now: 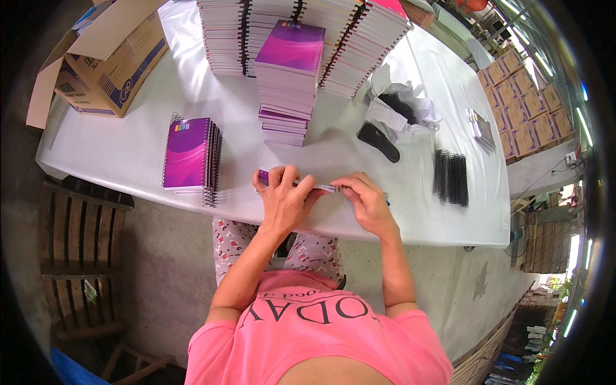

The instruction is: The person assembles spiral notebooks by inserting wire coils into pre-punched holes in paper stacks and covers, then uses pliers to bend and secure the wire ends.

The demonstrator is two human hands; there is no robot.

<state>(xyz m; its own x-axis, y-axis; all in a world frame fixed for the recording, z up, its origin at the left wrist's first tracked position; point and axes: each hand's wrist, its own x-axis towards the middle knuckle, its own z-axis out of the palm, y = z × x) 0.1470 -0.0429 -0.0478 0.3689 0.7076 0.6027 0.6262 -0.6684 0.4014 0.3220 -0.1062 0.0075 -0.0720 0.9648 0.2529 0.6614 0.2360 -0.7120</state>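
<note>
Purple book (264, 176), left hand (280, 197) holding it, could slip off the near edge of the table (417, 218) if held loosely; right hand (364, 199), can't tell.

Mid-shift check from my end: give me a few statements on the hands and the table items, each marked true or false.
1. The left hand holds a purple-covered pad. True.
2. The cardboard box is closed. False: the cardboard box has its flaps open.
3. The black coils lie to the right of the right hand. True.
4. The right hand rests on the tall purple stack. False: the right hand is at the pad's right end; the tall purple stack stands beyond it.
5. The coil-bound notebooks lie left of both hands. True.
</note>
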